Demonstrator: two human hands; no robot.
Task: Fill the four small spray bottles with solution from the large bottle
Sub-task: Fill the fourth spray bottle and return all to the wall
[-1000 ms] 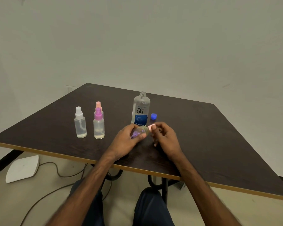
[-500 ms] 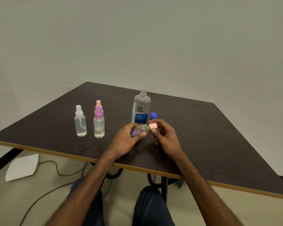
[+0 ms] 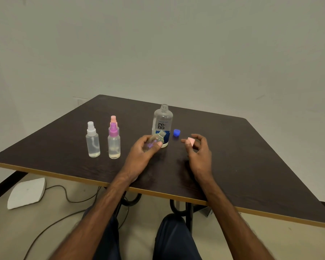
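1. Your left hand (image 3: 141, 156) is curled round the small bottle (image 3: 156, 139). The bottle is tilted, and its bare neck points up and away from you.
2. Your right hand (image 3: 199, 154) pinches the pink cap (image 3: 191, 141) between thumb and fingertips, well apart from your left hand and the small bottle.
3. The large bottle (image 3: 163, 122) stands uncapped just beyond your left hand.
4. The blue cap (image 3: 176, 132) lies on the table (image 3: 251, 166), beyond the gap between your hands.
5. To the left of your left hand stand the white-topped bottle (image 3: 92, 143), the purple-topped bottle (image 3: 114, 145) and, behind it, the pink-topped bottle (image 3: 113, 120).
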